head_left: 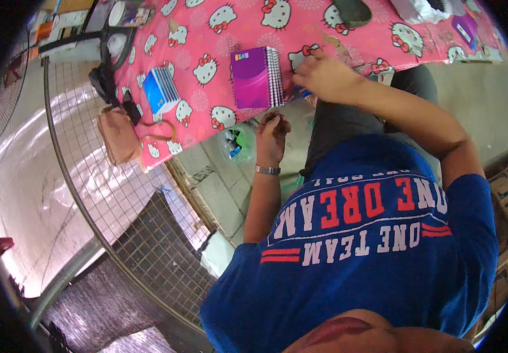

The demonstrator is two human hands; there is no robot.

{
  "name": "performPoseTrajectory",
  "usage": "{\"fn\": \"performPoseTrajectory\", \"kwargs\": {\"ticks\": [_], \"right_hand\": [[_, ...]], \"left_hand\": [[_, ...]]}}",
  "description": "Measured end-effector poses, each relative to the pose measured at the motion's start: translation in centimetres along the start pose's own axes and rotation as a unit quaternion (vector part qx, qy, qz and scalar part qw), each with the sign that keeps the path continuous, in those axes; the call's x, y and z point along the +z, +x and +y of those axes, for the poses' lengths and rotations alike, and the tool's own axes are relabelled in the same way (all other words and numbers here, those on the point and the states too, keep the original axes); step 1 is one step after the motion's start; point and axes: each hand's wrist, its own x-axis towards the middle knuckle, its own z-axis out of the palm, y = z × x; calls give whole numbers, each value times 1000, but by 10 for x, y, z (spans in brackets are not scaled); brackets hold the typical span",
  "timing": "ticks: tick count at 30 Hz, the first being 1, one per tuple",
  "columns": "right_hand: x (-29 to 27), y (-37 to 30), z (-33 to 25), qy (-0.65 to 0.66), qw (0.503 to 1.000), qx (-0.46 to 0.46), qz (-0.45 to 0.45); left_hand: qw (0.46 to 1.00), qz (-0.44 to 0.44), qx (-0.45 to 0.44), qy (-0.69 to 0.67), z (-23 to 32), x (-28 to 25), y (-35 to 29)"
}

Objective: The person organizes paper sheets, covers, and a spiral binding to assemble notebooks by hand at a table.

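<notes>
My left hand (274,130), a watch at its wrist, is raised just off the near table edge with its fingers curled in; whatever they hold, if anything, does not show. Over the edge my right hand (328,77) bends downward, fingers drawn together beside a small blue thing (304,92) that is mostly hidden. Between the hands and slightly beyond them, a stack of purple spiral notebooks (253,79) lies on the pink patterned tablecloth (201,117). Farther left stands a stack of small blue notebooks (160,91).
A brown shoulder bag (118,136) hangs at the table's left corner, next to a wire mesh panel (83,141). Below the edge is a plastic bag (239,142) with green bits. A dark green object (353,12), a white bag (422,8) and a purple item (465,30) lie farther back.
</notes>
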Motion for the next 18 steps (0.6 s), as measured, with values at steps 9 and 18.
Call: {"fn": "performPoseTrajectory", "kwargs": {"ticks": [9, 18], "right_hand": [[33, -22, 30, 76, 964, -6, 256], [41, -23, 33, 70, 953, 4, 293]], "left_hand": [[923, 146, 79, -346, -63, -194, -22], [875, 456, -158, -30, -42, -276, -34]]}}
